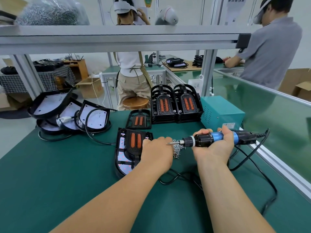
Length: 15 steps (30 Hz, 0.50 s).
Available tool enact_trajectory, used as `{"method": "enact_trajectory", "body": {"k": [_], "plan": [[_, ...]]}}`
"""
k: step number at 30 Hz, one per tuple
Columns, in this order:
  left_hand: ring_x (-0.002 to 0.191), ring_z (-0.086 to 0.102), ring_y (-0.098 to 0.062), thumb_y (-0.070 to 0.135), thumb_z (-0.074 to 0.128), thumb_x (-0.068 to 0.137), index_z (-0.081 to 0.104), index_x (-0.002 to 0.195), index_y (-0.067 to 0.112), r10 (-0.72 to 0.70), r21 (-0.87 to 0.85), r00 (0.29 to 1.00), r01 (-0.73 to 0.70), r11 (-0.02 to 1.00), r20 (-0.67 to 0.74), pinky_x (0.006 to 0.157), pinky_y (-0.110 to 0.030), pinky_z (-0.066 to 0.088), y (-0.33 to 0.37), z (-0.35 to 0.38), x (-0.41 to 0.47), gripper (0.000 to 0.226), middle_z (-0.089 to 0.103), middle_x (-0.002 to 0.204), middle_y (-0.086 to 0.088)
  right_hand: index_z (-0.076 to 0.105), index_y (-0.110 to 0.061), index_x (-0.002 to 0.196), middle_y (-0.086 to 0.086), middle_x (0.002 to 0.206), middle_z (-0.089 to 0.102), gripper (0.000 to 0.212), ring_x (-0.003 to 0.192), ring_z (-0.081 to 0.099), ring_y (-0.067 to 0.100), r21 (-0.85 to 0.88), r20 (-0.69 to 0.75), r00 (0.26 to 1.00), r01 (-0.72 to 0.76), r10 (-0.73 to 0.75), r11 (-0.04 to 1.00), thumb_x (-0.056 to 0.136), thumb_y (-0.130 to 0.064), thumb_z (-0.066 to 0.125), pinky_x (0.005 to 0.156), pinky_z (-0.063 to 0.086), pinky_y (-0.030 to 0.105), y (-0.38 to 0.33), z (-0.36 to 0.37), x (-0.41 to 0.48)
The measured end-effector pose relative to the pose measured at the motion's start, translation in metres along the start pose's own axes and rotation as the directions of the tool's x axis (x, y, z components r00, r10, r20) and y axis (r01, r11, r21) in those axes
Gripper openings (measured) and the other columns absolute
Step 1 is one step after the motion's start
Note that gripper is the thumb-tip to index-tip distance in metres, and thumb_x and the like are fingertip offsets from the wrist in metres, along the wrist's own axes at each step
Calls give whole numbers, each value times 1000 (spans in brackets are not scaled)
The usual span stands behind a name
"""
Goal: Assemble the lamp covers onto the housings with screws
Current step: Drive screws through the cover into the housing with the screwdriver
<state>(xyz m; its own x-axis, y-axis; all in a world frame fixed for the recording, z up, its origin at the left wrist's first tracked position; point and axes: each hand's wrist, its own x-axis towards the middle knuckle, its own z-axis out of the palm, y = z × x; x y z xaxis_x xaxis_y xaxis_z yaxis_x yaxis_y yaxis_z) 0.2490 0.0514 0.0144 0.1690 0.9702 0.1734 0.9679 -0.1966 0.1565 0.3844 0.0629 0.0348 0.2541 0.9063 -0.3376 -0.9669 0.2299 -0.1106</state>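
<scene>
Cover [136,142]: black plastic grille with two orange strips. It lies on its housing [123,165] on the green table [67,174], just left of centre. No screw heads can be made out in it from here.

Handling, judged: the cover is thin moulded plastic, so light, fairly stiff, and liable to crack at the screw bosses if overdriven. It is best held by the outer rim and pressed flat. The housing is a heavier shell with a white board of small lamps exposed at the near end; keep fingers off that board and hold by the black edge.

Left hand [156,148]: back towards the camera, wrist over the cover's right edge, fingers reaching down at the loose screws [178,149]. The fingertips are hidden, so I cannot tell whether they pinch a screw.

Right hand [213,143]: fingers and thumb wrapped round the barrel of the screwdriver [203,139]. The tool is level, with its bit pointing left at the left hand.

Screws, judged: tiny, slippery and easily scattered.

Further out:
- The cable [249,158] loops across the table near the right forearm; it could snag.
- A spare cover [138,119] lies behind the housing.
- Two stacks of covers [176,105] stand further back.
- A teal box [222,111] sits to their right.
- More wired housings [67,111] are piled at far left.
</scene>
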Motion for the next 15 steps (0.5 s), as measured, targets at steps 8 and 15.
{"method": "enact_trajectory", "body": {"k": [8, 15], "plan": [[98, 60, -18, 23, 56, 98, 73, 103, 21, -104, -360, 975, 27, 933, -198, 82, -25, 41, -15, -27, -5, 18, 70, 102, 4, 49, -16, 78, 0, 56, 52, 22, 44, 51, 16, 38, -4, 1000, -11, 11, 999, 85, -27, 67, 55, 46, 20, -3, -1, 2], [61, 57, 7, 28, 73, 88, 65, 66, 37, -281, -749, 937, 32, 661, -208, 65, -10, 44, -7, -33, -26, 25, 64, 61, 21, 51, -16, 77, 0, 56, 52, 21, 42, 51, 15, 71, -7, 1000, -23, 24, 997, 82, -24, 69, 52, 47, 20, -4, 0, 1]]}}
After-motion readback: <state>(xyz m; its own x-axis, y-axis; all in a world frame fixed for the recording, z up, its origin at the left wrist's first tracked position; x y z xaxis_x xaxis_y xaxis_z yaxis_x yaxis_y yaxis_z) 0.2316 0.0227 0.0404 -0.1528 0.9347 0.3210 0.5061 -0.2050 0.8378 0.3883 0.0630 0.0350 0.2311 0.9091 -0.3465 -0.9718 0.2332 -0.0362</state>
